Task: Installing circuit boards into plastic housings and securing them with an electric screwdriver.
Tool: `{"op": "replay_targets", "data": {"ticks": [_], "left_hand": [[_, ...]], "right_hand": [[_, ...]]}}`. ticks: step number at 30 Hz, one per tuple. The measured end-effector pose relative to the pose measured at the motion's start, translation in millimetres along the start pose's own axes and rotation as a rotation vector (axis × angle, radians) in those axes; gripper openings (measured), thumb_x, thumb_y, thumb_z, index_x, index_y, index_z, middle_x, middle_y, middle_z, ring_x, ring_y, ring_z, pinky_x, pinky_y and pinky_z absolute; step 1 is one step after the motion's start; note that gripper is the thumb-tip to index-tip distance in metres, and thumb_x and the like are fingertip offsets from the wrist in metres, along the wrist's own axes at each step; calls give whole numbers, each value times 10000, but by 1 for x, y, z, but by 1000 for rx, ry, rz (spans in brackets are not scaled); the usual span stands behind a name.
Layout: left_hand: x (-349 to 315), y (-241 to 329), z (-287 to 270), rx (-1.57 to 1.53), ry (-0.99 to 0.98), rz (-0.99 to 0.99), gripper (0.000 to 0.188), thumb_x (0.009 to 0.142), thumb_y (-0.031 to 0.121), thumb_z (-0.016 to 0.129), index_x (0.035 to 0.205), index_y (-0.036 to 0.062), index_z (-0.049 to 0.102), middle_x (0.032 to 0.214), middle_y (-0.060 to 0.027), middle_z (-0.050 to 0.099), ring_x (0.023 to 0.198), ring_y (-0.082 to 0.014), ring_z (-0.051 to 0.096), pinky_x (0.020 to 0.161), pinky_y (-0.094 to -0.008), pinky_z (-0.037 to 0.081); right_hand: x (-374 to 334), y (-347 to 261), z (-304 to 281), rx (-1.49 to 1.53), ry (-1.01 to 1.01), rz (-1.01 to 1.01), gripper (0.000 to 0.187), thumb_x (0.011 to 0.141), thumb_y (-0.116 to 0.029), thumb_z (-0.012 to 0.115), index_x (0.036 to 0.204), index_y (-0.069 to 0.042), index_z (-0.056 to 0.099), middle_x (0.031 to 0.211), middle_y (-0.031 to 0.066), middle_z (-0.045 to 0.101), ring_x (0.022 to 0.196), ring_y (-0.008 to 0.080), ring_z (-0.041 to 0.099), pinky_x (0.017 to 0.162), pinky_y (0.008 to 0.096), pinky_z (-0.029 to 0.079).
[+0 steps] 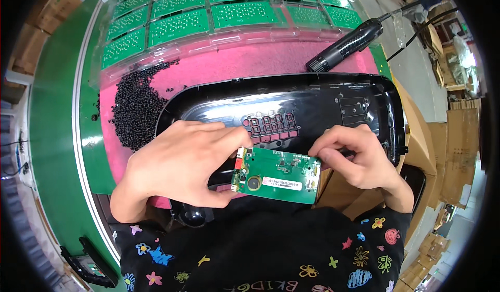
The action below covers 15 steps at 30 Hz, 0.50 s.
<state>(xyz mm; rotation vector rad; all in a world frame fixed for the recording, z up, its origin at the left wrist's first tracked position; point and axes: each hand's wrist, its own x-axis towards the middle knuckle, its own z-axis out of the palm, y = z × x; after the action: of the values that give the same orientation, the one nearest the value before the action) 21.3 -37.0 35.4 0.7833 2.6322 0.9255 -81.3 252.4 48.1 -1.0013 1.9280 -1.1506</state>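
A green circuit board (281,169) with a white label and a round dark part is held up over the near edge of a black plastic housing (208,102). My left hand (182,162) grips its left end, thumb and fingers on the edge with the red and white connectors. At the opposite end, my right hand (357,154) pinches the upper right corner between thumb and forefinger. Beneath the board the housing lies with its inside up, showing digit-shaped cut-outs (271,125). The hands and board hide part of its near side.
A heap of small black screws (138,104) lies left of the housing on a pink mat (208,58). Clear trays of green boards (242,13) stand at the back. A black electric screwdriver (346,45) with a cord rests behind the housing. Cardboard boxes (461,151) stand at right.
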Motion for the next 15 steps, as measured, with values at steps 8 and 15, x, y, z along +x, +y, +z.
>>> {"op": "replay_targets", "data": {"ticks": [8, 15], "left_hand": [[6, -5, 8, 107, 212, -104, 589, 632, 254, 816, 1121, 50, 557, 814, -66, 628, 743, -244, 661, 586, -351, 494], [12, -11, 15, 252, 290, -156, 619, 650, 248, 825, 1175, 35, 574, 787, -74, 609, 706, -246, 620, 580, -371, 478]], "right_hand": [[13, 25, -4, -238, 164, -215, 601, 629, -208, 921, 1116, -11, 629, 1034, 110, 660, 836, 220, 647, 730, 312, 539], [33, 52, -1, -394, 255, -297, 585, 629, -145, 884, 1144, -36, 628, 1182, 128, 615, 1091, 314, 570, 976, 397, 453]]}}
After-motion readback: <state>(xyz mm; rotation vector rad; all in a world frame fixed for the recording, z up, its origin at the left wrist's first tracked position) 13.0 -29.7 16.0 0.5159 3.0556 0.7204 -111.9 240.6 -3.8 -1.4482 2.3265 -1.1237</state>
